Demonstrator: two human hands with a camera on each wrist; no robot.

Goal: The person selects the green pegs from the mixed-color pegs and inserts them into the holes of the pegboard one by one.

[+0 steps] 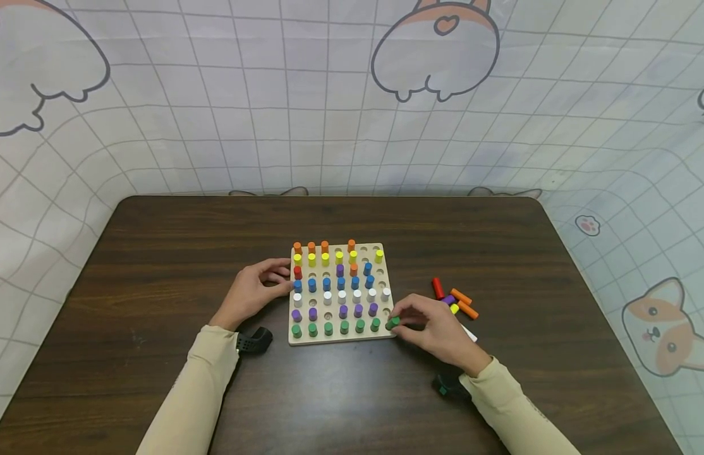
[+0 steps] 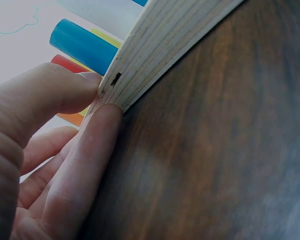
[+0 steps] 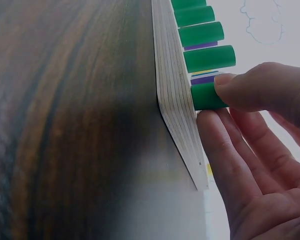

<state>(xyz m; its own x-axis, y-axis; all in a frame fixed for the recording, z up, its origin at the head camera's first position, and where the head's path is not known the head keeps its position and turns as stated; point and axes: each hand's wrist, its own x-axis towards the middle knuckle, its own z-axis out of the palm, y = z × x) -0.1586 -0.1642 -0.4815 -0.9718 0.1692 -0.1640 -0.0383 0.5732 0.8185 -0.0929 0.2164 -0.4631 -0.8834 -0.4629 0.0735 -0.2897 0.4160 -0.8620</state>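
A wooden pegboard (image 1: 340,338) lies on the table with rows of coloured pegs standing in it. My right hand (image 1: 428,325) pinches a green peg (image 3: 206,96) between thumb and fingers at the near right corner. In the right wrist view that peg stands at the end of the green row, its lower end right at the board's top face. My left hand (image 1: 251,292) rests against the board's left edge, thumb and index fingertips touching the wood beside a blue peg (image 2: 82,46). The front row holds several green pegs (image 1: 328,328); white, blue, yellow and orange pegs stand farther back.
To the right of the board lie loose pegs: a red one (image 1: 438,288), two orange ones (image 1: 461,296), a purple one (image 1: 447,299), a yellow one (image 1: 454,308) and a white one (image 1: 470,333) partly behind the right hand. The dark wooden table (image 1: 176,253) meets a tile-patterned cloth (image 1: 340,126) behind.
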